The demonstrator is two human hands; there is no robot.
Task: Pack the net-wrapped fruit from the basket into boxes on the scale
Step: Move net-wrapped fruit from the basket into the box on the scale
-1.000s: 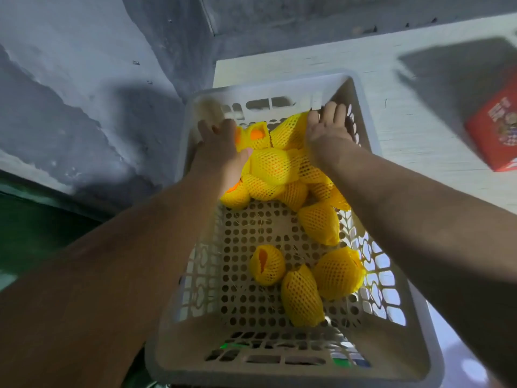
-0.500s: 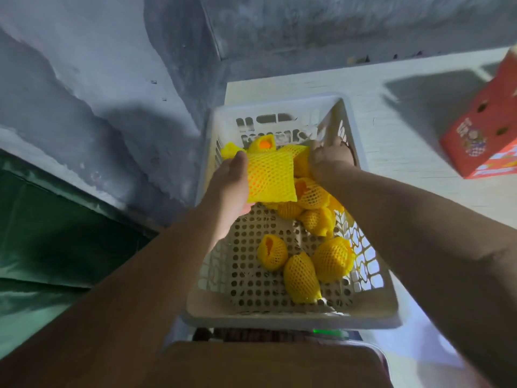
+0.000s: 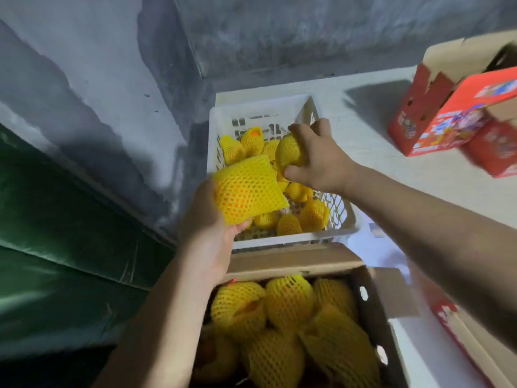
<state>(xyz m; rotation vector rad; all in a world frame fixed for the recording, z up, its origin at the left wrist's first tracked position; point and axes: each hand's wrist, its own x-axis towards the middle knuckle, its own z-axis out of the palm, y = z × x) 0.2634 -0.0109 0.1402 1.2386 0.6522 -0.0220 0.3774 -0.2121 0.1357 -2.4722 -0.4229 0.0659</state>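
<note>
From the head camera, the left hand (image 3: 209, 233) grips a yellow net-wrapped fruit (image 3: 247, 189) lifted above the near rim of the white basket (image 3: 282, 237). The right hand (image 3: 316, 159) curls around a second netted fruit (image 3: 288, 151) inside the basket, over the remaining pile. The open cardboard box (image 3: 291, 263) nearest the person holds several wrapped fruits; what it stands on is probably hidden beneath it. Red cartons (image 3: 458, 119) stand on the white table (image 3: 391, 175).

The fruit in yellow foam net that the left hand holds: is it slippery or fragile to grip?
Probably not slippery: the net-wrapped fruit has an open mesh, and the left hand holds it without a tight squeeze. The net seems soft padding, so light knocks are likely harmless. It is roundish, so it may roll if set down loose.
</note>
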